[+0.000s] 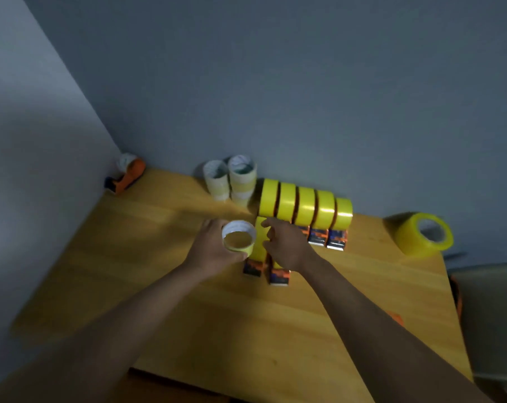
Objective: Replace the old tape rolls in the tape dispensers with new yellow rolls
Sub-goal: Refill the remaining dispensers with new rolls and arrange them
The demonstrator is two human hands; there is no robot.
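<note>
Plainly, the main risk lies in how crowded the middle of the tabletop (188, 315) is: the right hand (287, 245), its fingers curled loosely over a dispenser (261, 242) already loaded with yellow tape, could nudge that dispenser or the one beside it (279, 276) and tip them over, and the row of yellow-loaded dispensers (306, 205) just behind could be knocked against one another. Whether the right hand is actually clamped on the dispenser cannot be told through the blur. The old roll (239, 235), a nearly spent pale ring with a white core, is gripped in the left hand (214, 245) just left of that dispenser; it could be dropped if held too lightly. Two stacks of pale old rolls (230, 178) are seen at the far edge. A new yellow roll (423, 234) lies on its side at the far right, where it could be rolled off. One orange dispenser (127, 177) with pale tape waits at the far left corner.
</note>
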